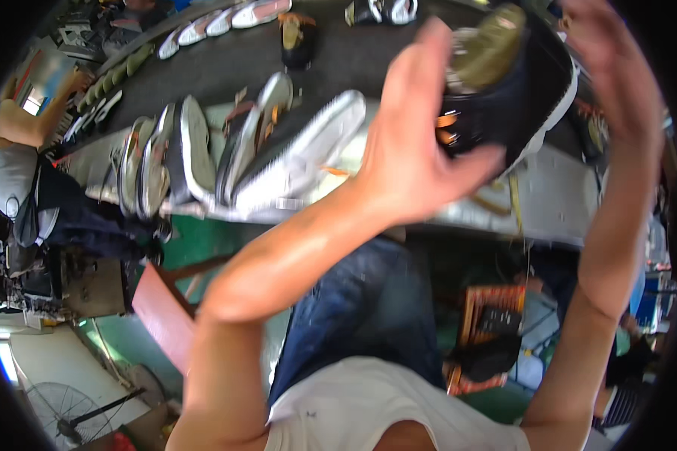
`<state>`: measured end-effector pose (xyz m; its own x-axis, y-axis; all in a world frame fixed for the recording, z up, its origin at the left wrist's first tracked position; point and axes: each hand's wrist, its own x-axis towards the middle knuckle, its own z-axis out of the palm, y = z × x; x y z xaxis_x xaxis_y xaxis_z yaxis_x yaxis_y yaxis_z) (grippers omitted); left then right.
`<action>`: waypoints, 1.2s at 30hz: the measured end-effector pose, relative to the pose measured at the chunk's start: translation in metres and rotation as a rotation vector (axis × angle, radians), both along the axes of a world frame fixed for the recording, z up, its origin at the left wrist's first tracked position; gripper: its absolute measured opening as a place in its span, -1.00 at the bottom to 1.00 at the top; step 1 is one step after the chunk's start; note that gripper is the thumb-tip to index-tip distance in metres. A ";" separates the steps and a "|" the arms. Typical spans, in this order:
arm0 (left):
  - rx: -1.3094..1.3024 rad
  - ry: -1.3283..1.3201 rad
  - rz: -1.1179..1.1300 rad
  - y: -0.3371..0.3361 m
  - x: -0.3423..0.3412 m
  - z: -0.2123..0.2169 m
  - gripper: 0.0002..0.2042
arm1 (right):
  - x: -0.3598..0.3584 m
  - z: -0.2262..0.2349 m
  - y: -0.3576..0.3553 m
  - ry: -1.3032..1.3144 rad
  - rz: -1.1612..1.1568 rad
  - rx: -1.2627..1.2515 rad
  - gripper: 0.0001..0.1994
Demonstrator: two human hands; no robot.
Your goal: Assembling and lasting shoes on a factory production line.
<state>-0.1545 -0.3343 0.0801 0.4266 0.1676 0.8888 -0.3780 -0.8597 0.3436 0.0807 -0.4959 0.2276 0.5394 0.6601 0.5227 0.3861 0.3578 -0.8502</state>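
My left hand [410, 139] is wrapped around the near left side of a black shoe [515, 113], with the thumb under it and the fingers along its edge. The shoe has a white sole edge, an olive insert or lining at its opening and small orange marks. It is raised above the bench and tilted. To the right of the shoe is my right hand [617, 68], blurred by motion. Its fingertips run to the top edge of the view, and whether they touch the shoe is unclear.
Several dark shoes with white soles [308, 154] lean in a row on the bench edge, left of my hands. More shoes [259, 13] lie on the dark belt [226, 64] behind. A person [22, 143] works at far left. A pink chair panel [162, 316] and an orange crate [493, 304] stand below.
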 end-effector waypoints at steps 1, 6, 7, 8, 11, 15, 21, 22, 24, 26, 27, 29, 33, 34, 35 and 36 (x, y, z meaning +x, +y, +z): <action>-0.362 -0.001 -0.027 -0.024 0.001 -0.003 0.19 | -0.049 -0.027 0.013 0.075 -0.027 -0.005 -0.55; -0.773 0.019 -0.438 -0.079 0.038 -0.089 -0.29 | -0.139 -0.183 0.095 -0.187 -0.260 -0.019 -0.67; -0.764 0.144 -0.435 -0.061 0.033 -0.088 -0.32 | -0.155 -0.179 0.087 -0.311 -0.304 0.005 -0.68; -0.756 0.274 -0.419 -0.049 0.025 -0.091 -0.34 | -0.165 -0.174 0.075 -0.533 -0.424 0.099 -0.67; -0.437 0.453 -0.049 -0.067 0.020 -0.105 -0.23 | -0.161 -0.158 -0.012 -0.934 -0.741 0.143 -0.53; -0.418 0.839 -0.037 -0.107 0.020 -0.127 -0.24 | -0.159 -0.234 -0.092 -0.845 -0.943 -0.775 -0.08; -0.175 0.789 0.078 -0.126 0.027 -0.146 -0.31 | -0.118 -0.239 -0.117 -0.644 -0.793 -0.857 -0.08; -0.174 0.793 0.068 -0.126 0.027 -0.146 -0.31 | -0.116 -0.240 -0.118 -0.615 -0.772 -0.853 -0.11; -0.118 0.803 0.083 -0.125 0.027 -0.145 -0.31 | -0.114 -0.240 -0.119 -0.608 -0.775 -0.839 -0.18; -0.151 0.735 0.119 -0.127 0.033 -0.151 -0.28 | -0.106 -0.246 -0.122 -0.688 -0.750 -0.697 -0.32; -0.253 0.652 0.073 -0.131 0.036 -0.150 -0.28 | -0.105 -0.250 -0.125 -0.689 -0.755 -0.693 -0.32; -0.384 0.557 0.019 -0.142 0.042 -0.142 -0.25 | -0.105 -0.256 -0.132 -0.709 -0.833 -0.501 -0.51; -0.536 0.542 -0.187 -0.160 0.072 -0.126 -0.24 | -0.107 -0.254 -0.137 -0.560 -0.902 -0.444 -0.64; -0.537 0.538 -0.186 -0.162 0.077 -0.127 -0.24 | -0.105 -0.248 -0.134 -0.527 -0.888 -0.465 -0.66; -0.759 0.530 -0.211 -0.164 0.077 -0.115 -0.23 | -0.104 -0.243 -0.133 -0.494 -0.873 -0.485 -0.67; -0.982 0.516 -0.234 -0.164 0.077 -0.105 -0.21 | -0.109 -0.240 -0.137 -0.499 -0.872 -0.483 -0.67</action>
